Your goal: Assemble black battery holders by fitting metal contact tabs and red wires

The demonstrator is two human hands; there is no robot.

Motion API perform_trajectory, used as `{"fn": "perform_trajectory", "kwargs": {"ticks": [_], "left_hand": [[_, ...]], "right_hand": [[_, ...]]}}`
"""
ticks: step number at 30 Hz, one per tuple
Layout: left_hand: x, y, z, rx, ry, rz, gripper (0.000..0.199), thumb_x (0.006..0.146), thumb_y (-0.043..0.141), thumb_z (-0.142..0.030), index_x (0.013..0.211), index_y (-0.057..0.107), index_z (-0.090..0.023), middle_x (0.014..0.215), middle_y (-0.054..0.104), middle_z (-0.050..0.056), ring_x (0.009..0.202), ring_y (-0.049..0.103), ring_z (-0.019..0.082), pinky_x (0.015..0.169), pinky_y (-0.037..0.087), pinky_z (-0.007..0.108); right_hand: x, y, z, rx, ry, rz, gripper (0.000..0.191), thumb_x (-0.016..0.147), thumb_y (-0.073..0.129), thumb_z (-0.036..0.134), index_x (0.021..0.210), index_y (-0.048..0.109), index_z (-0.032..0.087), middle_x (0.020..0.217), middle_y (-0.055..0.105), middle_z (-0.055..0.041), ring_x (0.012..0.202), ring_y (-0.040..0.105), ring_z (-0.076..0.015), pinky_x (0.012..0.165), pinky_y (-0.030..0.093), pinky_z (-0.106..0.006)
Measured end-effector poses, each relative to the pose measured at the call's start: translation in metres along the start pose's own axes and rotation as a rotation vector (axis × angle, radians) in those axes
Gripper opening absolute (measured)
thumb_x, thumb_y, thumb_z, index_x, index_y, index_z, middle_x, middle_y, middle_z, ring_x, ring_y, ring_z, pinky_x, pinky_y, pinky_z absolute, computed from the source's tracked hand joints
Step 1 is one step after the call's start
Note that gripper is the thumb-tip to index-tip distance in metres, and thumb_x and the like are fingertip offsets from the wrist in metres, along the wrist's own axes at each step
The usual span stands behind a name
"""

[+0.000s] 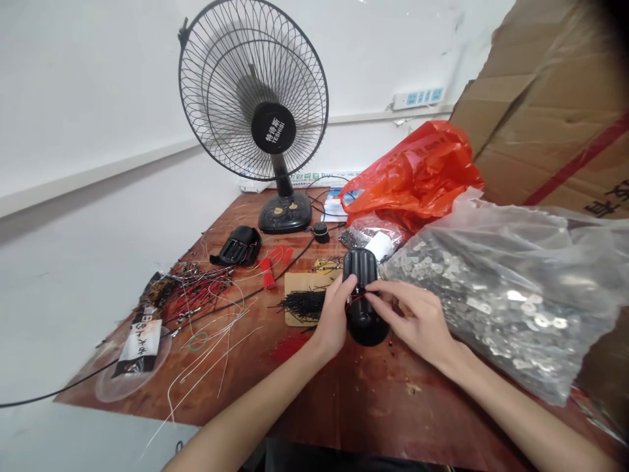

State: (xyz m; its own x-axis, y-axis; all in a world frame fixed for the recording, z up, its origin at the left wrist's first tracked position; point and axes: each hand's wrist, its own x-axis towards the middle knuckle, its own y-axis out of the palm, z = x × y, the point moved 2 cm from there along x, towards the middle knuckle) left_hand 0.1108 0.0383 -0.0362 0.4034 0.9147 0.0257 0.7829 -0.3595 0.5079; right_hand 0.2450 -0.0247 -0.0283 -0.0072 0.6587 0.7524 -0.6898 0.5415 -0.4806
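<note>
A glossy black plastic housing [364,324] with long grooves like battery slots at its far end is held over the table. My left hand [335,314] grips its left side, thumb on top near the middle. From the right, my right hand [413,314] pinches at a thin red wire [354,298] by the housing's middle; the fingertips partly cover the wire's end. Left of my left hand, a bundle of short black wires [303,304] lies on a tan board [295,320]. A similar black housing [238,246] rests farther back on the left.
A fan [284,213] stands at the back. To the right are a clear bag of metal pieces [496,295], a red plastic bag [417,174] and a cardboard box [550,98]. Red wires [199,295] and pale loose strands [216,341] spread over the left side.
</note>
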Motion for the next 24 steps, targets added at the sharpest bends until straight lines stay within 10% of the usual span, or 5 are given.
{"fn": "perform_trajectory", "kwargs": {"ticks": [24], "left_hand": [[0.005,0.0,0.01,-0.006,-0.122,0.058,0.026,0.083,0.068,-0.04,0.088,0.072,-0.014,0.091,0.07,0.003,0.094,0.062,0.018,0.09,0.044,0.026]], "right_hand": [[0.007,-0.012,-0.009,-0.206,-0.216,0.103,0.019,0.087,0.067,0.014,0.106,0.066,0.014,0.082,0.063,-0.0047,0.068,0.052,-0.0138,0.064,0.041,-0.03]]}}
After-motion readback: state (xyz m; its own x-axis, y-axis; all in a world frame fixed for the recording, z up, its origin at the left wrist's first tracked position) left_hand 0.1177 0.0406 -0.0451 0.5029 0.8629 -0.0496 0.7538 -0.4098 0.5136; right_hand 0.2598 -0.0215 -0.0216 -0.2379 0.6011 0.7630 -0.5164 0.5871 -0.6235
